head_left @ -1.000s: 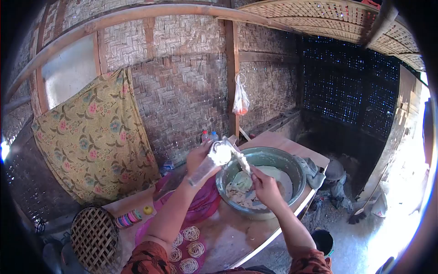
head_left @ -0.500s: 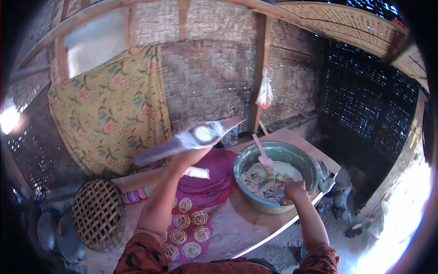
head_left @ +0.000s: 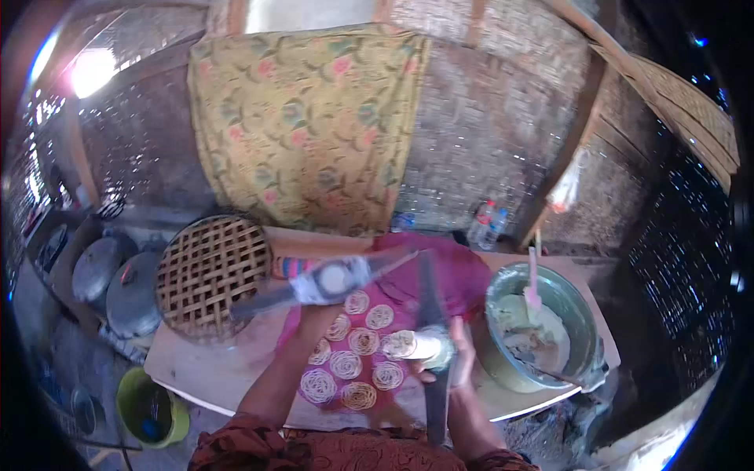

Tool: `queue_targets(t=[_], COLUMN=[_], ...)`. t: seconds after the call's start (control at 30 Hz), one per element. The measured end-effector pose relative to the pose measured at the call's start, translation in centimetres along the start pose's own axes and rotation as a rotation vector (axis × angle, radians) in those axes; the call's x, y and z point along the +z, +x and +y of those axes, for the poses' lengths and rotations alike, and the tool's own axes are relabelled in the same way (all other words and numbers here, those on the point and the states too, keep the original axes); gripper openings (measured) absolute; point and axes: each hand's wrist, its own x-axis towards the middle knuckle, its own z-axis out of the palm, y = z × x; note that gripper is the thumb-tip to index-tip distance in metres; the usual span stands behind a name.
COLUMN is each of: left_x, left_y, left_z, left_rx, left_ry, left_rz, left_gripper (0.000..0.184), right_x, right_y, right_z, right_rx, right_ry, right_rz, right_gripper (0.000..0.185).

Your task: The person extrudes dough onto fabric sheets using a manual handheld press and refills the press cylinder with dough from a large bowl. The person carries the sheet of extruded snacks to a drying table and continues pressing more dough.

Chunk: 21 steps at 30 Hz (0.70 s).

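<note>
My left hand grips a long wooden bar with a round white middle, part of a hand press by its look; motion blurs it. My right hand is closed around a dark wooden bar with a plunger, its pale, dough-coated cylinder pointing left. The two pieces are apart. Below and between my hands, several round noodle nests lie on a purple sheet. To the right stands a green basin of pale dough, with a pink spatula leaning in it.
A round woven bamboo tray sits at the table's left end. Bunched purple cloth and plastic bottles are at the back. Lidded pots and a green bucket stand left of the table.
The view has swung left. My right hand has left the dough basin and now holds the plunger piece over the nests. My left hand has come lower with its bar.
</note>
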Motion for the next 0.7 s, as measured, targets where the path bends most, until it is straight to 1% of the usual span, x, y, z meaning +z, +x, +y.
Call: queue_targets(t=[0.03,0.07,0.1,0.13,0.17,0.2,0.23,0.3,0.33,0.37,0.43,0.47,0.5,0.53,0.57,0.6,0.63,0.7], left_x=[-2.1,-3.0,-3.8,-4.4,-4.7,-5.0,-5.3,-5.8,-5.8,-5.5,-5.3,-5.8,-5.9,-5.6,-5.2,-4.7,-4.4,-4.2], left_y=[-1.2,-2.8,-4.3,-5.7,-6.1,-6.5,-6.9,-7.0,-6.8,-7.0,-7.8,-8.7,-9.2,-9.4,-9.6,-10.1,-10.6,-11.2], left_z=[-1.6,0.4,2.6,5.4,6.6,7.8,9.0,11.4,12.8,12.5,11.6,11.0,10.6,10.6,10.6,10.9,10.3,9.0], left_rx=[0.095,-0.158,-0.225,-0.286,-0.243,-0.198,-0.152,-0.133,-0.153,-0.159,-0.123,-0.114,-0.135,-0.203,-0.27,-0.336,-0.351,-0.511], left_ry=[0.085,-0.155,-0.116,-0.069,0.041,0.154,0.265,0.281,0.301,0.296,0.671,0.513,0.506,0.494,0.476,0.578,0.566,0.41], left_rz=[0.03,-0.106,-0.224,-0.346,-0.368,-0.386,-0.401,-0.553,-0.581,-0.564,-0.675,-0.679,-0.655,-0.757,-0.86,-0.837,-0.822,-0.827], left_gripper=[0.036,0.04,0.043,0.047,0.048,0.048,0.049,0.048,0.049,0.049,0.043,0.041,0.041,0.039,0.038,0.037,0.037,0.036], right_x=[-0.7,-0.3,0.6,3.4,5.7,5.0,5.5,6.8,6.7,7.0,7.7,7.5,7.1,6.7,6.4,6.0,5.6,4.6], right_y=[0.5,0.8,0.8,1.3,1.9,1.9,3.0,4.2,3.8,3.9,4.5,4.8,4.7,4.7,4.6,4.4,4.3,4.9], right_z=[-0.8,-1.2,-1.5,-2.0,-2.3,-2.9,-2.5,-2.6,-2.5,-2.6,-2.7,-2.6,-2.3,-1.9,-1.2,-0.4,0.1,0.6], right_rx=[-0.079,-0.158,-0.236,-0.373,-0.514,-0.425,-0.387,-0.622,-0.49,-0.479,-0.514,-0.496,-0.355,-0.215,-0.191,-0.192,-0.194,-0.166], right_ry=[-0.179,-0.329,-0.483,-0.623,-0.76,-0.899,-0.904,-1.567,-1.585,-1.587,-1.675,-1.671,-1.635,-1.598,-1.593,-1.599,-1.604,-1.589], right_rz=[-0.083,0.02,0.123,0.086,0.045,0.001,-0.033,-0.352,-0.329,-0.347,-0.525,-0.553,-0.561,-0.568,-0.592,-0.562,-0.528,-0.541], right_gripper=[0.08,0.079,0.079,0.077,0.085,0.088,0.088,0.092,0.095,0.095,0.095,0.095,0.096,0.096,0.096,0.097,0.099,0.1])
